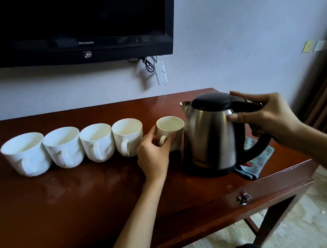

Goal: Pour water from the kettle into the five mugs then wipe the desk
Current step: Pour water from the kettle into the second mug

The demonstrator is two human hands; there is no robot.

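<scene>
Left hand (154, 153): fingers curled around fifth mug (171, 132), thumb on its left side, fingertips at handle and lower right wall.
Right hand (264, 117): fingers bent around black handle of kettle (213, 135), thumb tip on steel body just under lid.
Kettle: stainless steel, black lid shut, upright on desk (62, 193), spout toward mugs, just right of fifth mug.
Mugs: four white mugs (72, 147) in a close row at left, handles toward camera; fifth, smaller, apart from row.
Contents: insides look pale; water level cannot be told.
Cloth (256, 162): blue-grey, partly under kettle, at desk's right end.
</scene>
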